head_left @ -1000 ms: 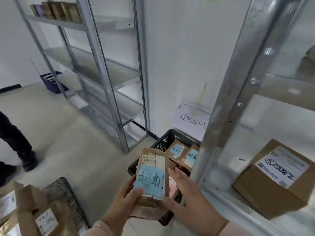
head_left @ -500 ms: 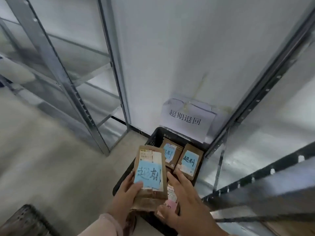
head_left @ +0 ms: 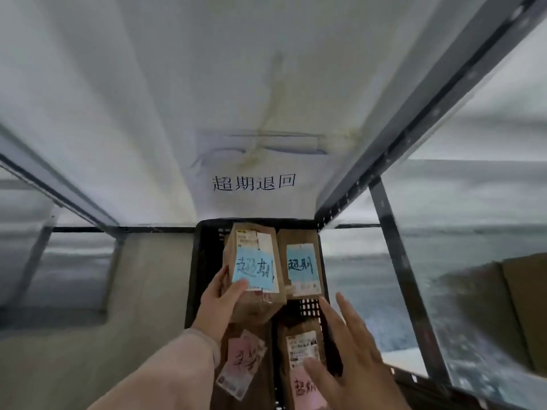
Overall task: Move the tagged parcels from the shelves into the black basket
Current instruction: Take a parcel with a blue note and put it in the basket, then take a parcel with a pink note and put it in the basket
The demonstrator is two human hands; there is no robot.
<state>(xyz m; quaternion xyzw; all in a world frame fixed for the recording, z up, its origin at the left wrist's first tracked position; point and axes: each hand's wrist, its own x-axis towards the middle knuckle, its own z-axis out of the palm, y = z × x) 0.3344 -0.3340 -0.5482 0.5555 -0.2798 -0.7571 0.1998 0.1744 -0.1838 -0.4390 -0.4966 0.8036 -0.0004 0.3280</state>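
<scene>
My left hand [head_left: 219, 297] grips a brown parcel with a blue tag [head_left: 254, 270] by its lower left corner, held over the black basket [head_left: 204, 261]. The basket stands on the floor against the wall. In it lie another blue-tagged parcel [head_left: 302, 264] at the back right and two pink-tagged parcels, one at the front left [head_left: 242, 362] and one at the front right [head_left: 302, 371]. My right hand [head_left: 349, 359] hovers with spread fingers over the basket's right side and holds nothing.
A paper sign with black characters [head_left: 254, 182] hangs on the white wall above the basket. Metal shelf frames flank it: one at the left [head_left: 59, 196], one at the right [head_left: 393, 255], where a blurred cardboard box [head_left: 497, 306] sits.
The view has swung down and closer to the basket. My left hand has carried the blue-tagged parcel over the basket. My right hand has come off the parcel and spread open.
</scene>
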